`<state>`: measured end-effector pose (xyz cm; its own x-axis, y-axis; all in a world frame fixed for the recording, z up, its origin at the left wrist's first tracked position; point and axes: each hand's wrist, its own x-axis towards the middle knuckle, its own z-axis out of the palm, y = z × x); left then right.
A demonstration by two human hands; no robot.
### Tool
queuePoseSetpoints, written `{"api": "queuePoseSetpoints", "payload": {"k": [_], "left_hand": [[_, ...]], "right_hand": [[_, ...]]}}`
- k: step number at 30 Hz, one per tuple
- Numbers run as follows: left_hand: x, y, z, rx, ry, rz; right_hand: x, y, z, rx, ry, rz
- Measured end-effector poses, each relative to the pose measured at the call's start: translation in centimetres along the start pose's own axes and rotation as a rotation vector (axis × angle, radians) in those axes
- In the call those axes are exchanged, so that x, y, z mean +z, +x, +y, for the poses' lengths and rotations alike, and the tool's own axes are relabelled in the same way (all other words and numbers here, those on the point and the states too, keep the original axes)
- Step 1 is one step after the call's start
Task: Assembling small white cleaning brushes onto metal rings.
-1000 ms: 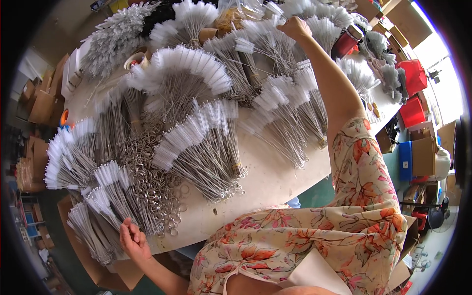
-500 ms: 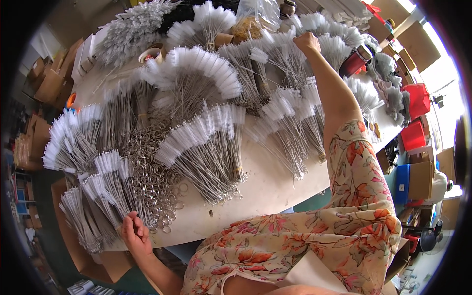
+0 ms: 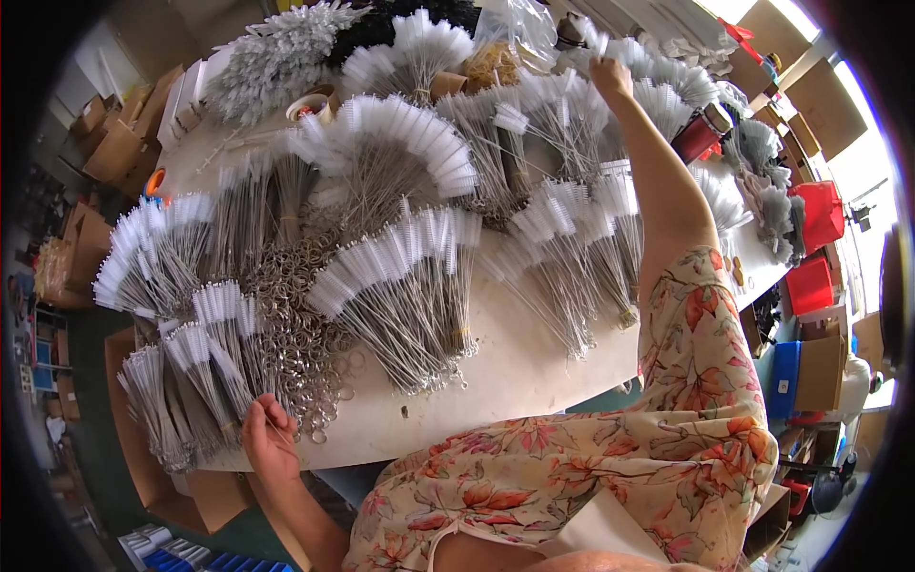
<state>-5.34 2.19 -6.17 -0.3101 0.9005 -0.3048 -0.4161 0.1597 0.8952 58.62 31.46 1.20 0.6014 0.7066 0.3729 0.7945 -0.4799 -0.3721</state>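
Observation:
My right hand (image 3: 612, 78) reaches to the far side of the table, its fingers closed among white-bristled brushes. A bristle head (image 3: 593, 40) shows just above the fist; what the fingers grip is hidden. Near the front left edge, my left hand (image 3: 271, 440) has its fingers curled together, and anything in them is too small to make out. Beside it lie a bundle of wire-stemmed brushes (image 3: 202, 367) and a heap of metal rings (image 3: 310, 381). A wide fanned row of brushes (image 3: 396, 296) lies between my hands, and another bundle (image 3: 562, 257) lies below my right forearm.
A large fan of brushes (image 3: 391, 143) stands mid-table. Silvery tinsel-like branches (image 3: 276, 71) and a roll of tape (image 3: 310, 107) are at the back left. A red jar-like container (image 3: 702, 132) stands right of my forearm. An open cardboard box (image 3: 195, 500) sits below the left edge.
The whole view has shifted slightly. My right hand remains closed at the far brushes, a little farther out. My left hand stays by the near left bundle, its fingers drawn closer together.

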Motion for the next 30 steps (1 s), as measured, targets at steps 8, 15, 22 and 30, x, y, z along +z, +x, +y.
{"api": "queuePoseSetpoints", "payload": {"k": [8, 15, 22, 30], "left_hand": [[8.8, -1.2, 2.2, 0.228, 0.148, -0.485], [18.0, -3.0, 1.2, 0.572, 0.427, -0.817], [12.7, -4.8, -2.6, 1.11, 0.345, -0.573], [9.5, -8.8, -8.4, 1.37, 0.493, -0.565]], "right_hand": [[-13.3, -17.8, -12.7, -0.237, 1.757, -0.672], [-11.9, -36.7, -16.2, -0.21, 1.736, -1.305], [-8.6, -41.7, -10.5, -0.399, 1.368, -0.495], [-8.8, -49.2, -9.7, 0.514, 2.138, -1.119]]}}
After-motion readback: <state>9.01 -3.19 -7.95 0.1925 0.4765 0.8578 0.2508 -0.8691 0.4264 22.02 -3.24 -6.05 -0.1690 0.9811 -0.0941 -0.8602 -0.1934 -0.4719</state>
